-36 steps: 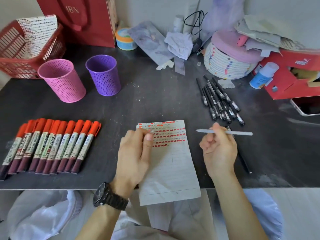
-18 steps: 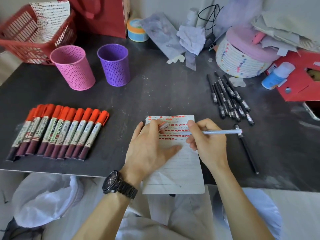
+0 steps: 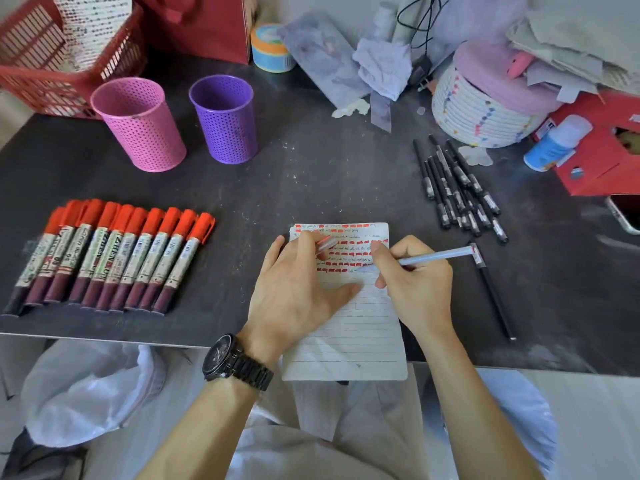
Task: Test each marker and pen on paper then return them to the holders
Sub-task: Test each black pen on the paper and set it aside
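Note:
A lined paper (image 3: 363, 334) with rows of red test marks lies at the table's front edge. My left hand (image 3: 298, 292) presses flat on it, with a pale pen cap (image 3: 327, 243) pinched between two fingers. My right hand (image 3: 415, 289) grips a pale blue pen (image 3: 436, 256), its tip touching the paper just below the red marks. Several red-capped markers (image 3: 114, 258) lie in a row at the left. Several black pens (image 3: 457, 188) lie bunched at the right, and one more black pen (image 3: 495, 299) lies beside my right hand. The pink holder (image 3: 138, 126) and purple holder (image 3: 225, 119) stand empty.
A red basket (image 3: 41, 74) and a red bag (image 3: 204, 26) sit at the back left. A tape roll (image 3: 272, 50), crumpled paper and a white woven basket (image 3: 478, 112) crowd the back. A red box (image 3: 602, 157), a bottle (image 3: 554, 143) and a phone (image 3: 627, 213) occupy the right.
My right hand has swung the pen left and down until its tip met the paper. My left hand has spread flat on the sheet, still with the cap.

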